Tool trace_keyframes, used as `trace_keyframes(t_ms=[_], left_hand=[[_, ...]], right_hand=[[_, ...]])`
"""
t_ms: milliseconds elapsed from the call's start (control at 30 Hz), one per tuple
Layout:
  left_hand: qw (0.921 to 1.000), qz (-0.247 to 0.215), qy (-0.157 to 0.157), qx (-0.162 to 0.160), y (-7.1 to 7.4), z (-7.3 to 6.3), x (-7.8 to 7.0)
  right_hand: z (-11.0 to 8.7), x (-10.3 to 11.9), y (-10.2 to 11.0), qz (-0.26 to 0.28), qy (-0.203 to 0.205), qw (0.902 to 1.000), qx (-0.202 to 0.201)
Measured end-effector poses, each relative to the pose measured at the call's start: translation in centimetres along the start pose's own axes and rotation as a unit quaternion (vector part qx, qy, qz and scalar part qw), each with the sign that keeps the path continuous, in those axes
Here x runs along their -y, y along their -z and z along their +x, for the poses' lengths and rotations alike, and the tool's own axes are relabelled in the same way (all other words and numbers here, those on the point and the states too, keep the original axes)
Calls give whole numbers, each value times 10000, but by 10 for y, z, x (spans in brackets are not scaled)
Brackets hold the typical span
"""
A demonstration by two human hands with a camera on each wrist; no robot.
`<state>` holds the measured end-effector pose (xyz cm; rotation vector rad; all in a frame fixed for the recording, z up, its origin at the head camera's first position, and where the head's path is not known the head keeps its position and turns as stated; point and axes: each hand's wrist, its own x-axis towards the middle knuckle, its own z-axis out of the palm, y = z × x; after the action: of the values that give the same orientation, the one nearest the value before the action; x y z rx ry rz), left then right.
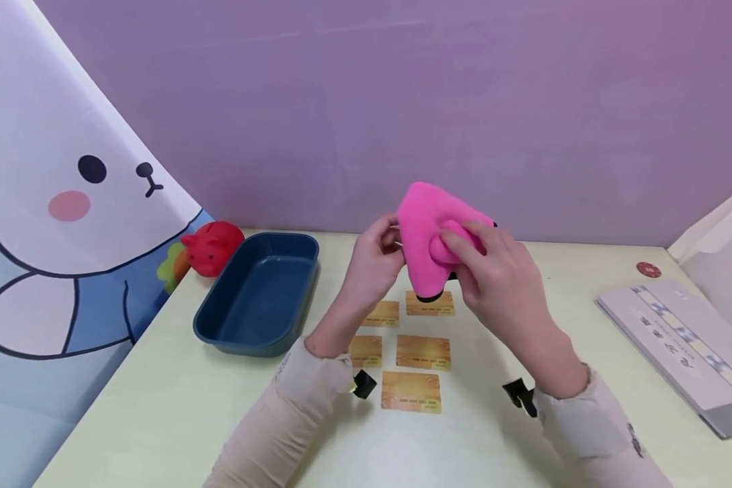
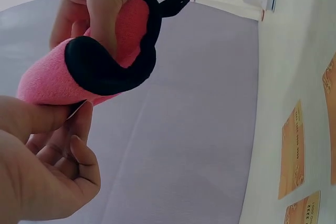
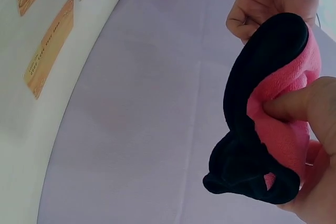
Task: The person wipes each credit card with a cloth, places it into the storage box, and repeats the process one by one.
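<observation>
A soft pink plush piece (image 1: 423, 220) with a black backing and a small black tab is held up above the table. In the head view my left hand (image 1: 373, 264) is at its left edge; in the left wrist view, the left thumb and fingers (image 2: 52, 116) pinch its lower edge. My right hand (image 1: 507, 281) grips a round pink bump on its right part, and in the right wrist view the right thumb (image 3: 291, 107) presses into the pink side. The plush looks bent between the hands. Its exact kind is unclear.
Several gold cards (image 1: 423, 352) lie on the table below the hands. To the left stand a dark blue basin (image 1: 308, 271) and a red piggy bank (image 1: 213, 247). A grey-white box (image 1: 677, 346) and a red chip (image 1: 648, 270) lie at the right. A purple backdrop (image 1: 366, 122) rises behind.
</observation>
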<state>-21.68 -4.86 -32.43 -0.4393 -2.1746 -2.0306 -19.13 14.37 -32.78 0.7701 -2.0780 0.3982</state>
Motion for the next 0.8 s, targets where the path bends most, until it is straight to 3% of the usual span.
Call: trace_keyframes(t_ms=[367,800], left_hand=[[9988,-285,-119,380,-2,1,-7],[9985,-275,-113,452,5,-2,-9]], right_hand=[[1,-15,14,-327,-607,9975,142],[-1,-35,25,-422,-1034,9937,0]])
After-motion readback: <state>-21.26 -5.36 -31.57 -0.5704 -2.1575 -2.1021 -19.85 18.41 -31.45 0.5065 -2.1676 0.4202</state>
